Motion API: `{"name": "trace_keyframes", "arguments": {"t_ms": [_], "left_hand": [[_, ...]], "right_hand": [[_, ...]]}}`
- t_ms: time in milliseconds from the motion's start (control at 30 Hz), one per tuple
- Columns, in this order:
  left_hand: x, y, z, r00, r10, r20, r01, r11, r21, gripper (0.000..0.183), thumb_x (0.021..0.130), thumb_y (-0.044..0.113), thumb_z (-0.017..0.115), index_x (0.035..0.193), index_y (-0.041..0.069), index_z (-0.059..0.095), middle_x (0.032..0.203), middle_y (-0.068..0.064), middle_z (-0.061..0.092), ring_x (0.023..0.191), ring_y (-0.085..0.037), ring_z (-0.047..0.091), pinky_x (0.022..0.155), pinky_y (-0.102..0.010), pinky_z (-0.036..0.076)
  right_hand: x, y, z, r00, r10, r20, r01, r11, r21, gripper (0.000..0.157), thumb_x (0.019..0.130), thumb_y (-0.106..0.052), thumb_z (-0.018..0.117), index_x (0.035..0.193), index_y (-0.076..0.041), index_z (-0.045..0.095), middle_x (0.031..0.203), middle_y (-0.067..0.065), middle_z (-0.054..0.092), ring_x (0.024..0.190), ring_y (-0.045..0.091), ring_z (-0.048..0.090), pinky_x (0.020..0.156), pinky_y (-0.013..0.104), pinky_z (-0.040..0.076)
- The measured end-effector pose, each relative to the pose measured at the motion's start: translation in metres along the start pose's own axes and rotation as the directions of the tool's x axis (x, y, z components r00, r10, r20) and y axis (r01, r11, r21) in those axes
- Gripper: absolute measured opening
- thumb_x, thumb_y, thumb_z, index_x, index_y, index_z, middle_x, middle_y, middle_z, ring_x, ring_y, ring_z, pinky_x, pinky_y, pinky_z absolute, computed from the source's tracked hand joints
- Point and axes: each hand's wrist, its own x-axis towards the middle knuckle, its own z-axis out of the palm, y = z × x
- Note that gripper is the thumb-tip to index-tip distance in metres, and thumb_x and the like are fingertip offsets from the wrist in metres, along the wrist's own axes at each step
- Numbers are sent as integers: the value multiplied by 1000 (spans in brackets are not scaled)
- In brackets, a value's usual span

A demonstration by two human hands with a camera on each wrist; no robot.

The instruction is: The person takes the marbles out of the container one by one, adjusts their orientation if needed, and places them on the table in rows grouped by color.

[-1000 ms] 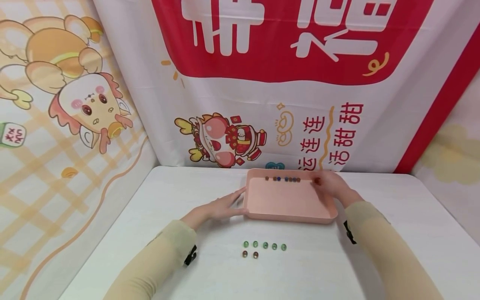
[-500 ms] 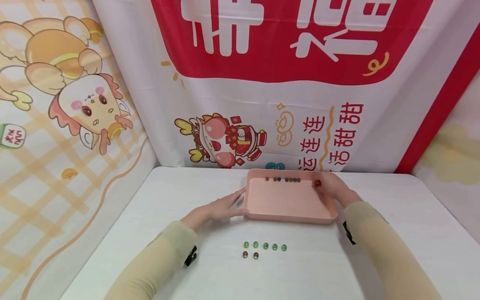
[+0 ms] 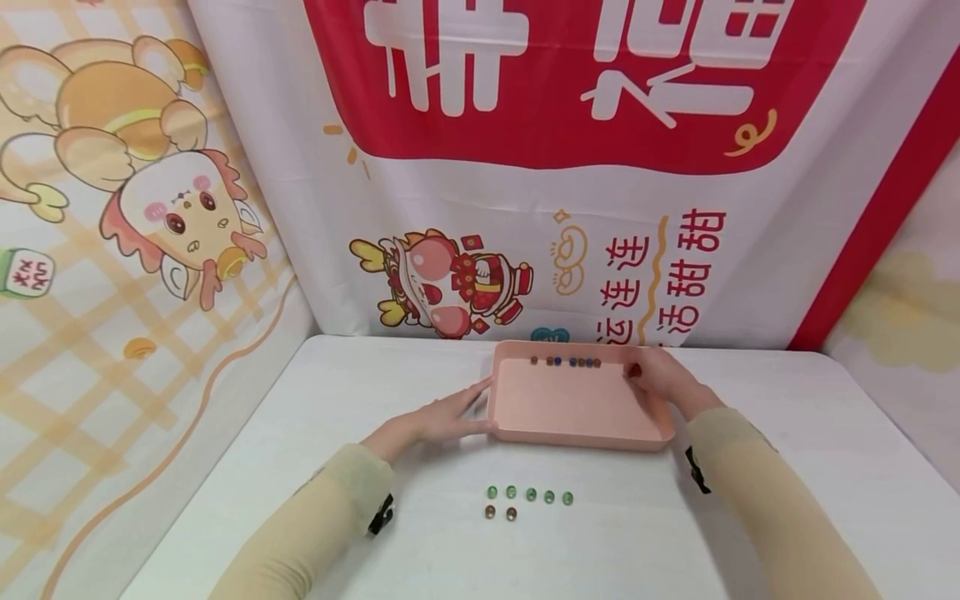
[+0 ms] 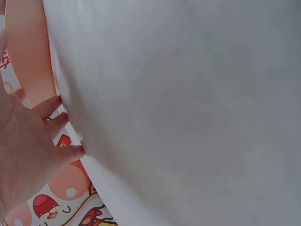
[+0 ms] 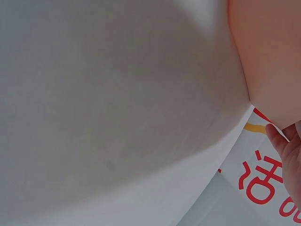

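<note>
Spread, fairly straight fingers of my left hand (image 3: 442, 417) rest against the left side of a shallow pink tray (image 3: 562, 408); the left wrist view shows the same hand (image 4: 33, 141) beside the tray wall (image 4: 29, 52). Over the tray's back right corner, my right hand (image 3: 663, 375) pinches a reddish-brown marble (image 3: 634, 370) between its fingertips. Along the tray's back wall lies a row of brown marbles (image 3: 550, 362) and blue marbles (image 3: 573, 362), with gaps in it. In the right wrist view the hand (image 5: 292, 155) is partly cut off and the held marble is hidden.
On the white table (image 3: 405, 542) before the tray, several green marbles (image 3: 531, 494) form a row. Two brown marbles (image 3: 512, 514) sit just in front of them. A printed cloth (image 3: 480, 192) hangs directly behind the table.
The right hand has hardly moved; its fingertips shift slightly around the marble. The left hand, the tray and the other marbles stay in place.
</note>
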Motion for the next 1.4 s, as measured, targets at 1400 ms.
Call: {"name": "trace_keyframes", "arguments": {"t_ms": [1400], "left_hand": [[0,1,-1,1000,-12,6,12,1000,9,89,85,70,55,156,40,9,161,0,18,146,-27,17,112,-58,18]], "right_hand": [[-67,-77,-23,923,-256,-286,312,935,168,23,82,1,76,101,-9,70,95,1,67,84,16,63,78,41,56]]}}
